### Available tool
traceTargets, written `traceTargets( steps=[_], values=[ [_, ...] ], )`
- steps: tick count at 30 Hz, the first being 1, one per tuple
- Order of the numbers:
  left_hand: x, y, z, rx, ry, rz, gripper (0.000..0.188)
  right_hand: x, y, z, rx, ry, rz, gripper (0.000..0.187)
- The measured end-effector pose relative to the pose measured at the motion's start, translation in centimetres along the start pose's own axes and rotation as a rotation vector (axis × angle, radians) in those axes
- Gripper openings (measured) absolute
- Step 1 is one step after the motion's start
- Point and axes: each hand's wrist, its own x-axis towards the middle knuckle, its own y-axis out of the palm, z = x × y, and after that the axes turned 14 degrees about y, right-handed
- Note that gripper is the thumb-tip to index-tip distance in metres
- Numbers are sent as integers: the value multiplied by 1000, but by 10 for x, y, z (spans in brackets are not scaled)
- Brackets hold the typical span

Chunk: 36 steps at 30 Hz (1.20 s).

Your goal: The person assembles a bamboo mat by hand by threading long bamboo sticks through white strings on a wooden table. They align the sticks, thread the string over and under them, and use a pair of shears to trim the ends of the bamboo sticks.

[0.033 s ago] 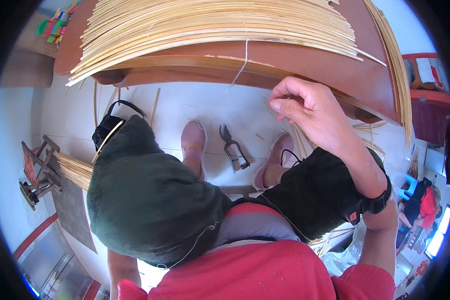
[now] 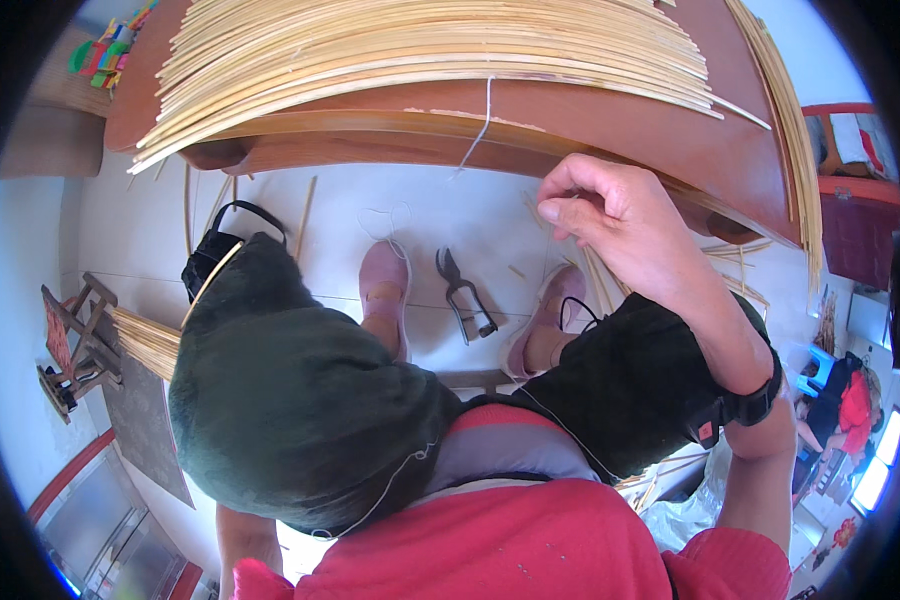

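My right hand (image 2: 610, 205) hovers in front of the table's near edge, its thumb and fingers pinched together; what lies between them, if anything, is too small to make out. Left of it, a white thread (image 2: 488, 125) hangs from a row of thin pale sticks (image 2: 430, 60) laid side by side on the brown table (image 2: 610, 105). My left forearm (image 2: 247, 535) passes down beside my left thigh, and that hand is out of sight. Another fine thread (image 2: 380, 490) trails over the dark green cover on my lap.
Hand pruners (image 2: 460, 295) lie on the floor between my pink shoes (image 2: 382, 280). A black bag (image 2: 210, 250), a stick bundle (image 2: 148, 340) and a small wooden stool (image 2: 80, 335) are at left. More sticks (image 2: 790, 130) lie along the table's right edge. Someone in red (image 2: 852, 415) is far right.
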Motion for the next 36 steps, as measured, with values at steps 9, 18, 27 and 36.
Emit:
traceTargets(
  steps=[9, 18, 27, 36],
  values=[
    [-10, -17, 1, 199, 3, 26, 22, -3, -5, -20, -323, -202, 211, 23],
    [-28, 14, -15, 403, 105, 230, 21, -20, -19, -41, -391, -228, 169, 25],
    [-158, 184, -80, 713, 866, 851, 21, -29, -99, -63, -367, -76, -36, 25],
    [-396, 226, 53, 843, 897, 2476, 21, -22, -107, -102, 74, 17, -40, 22]
  ],
)
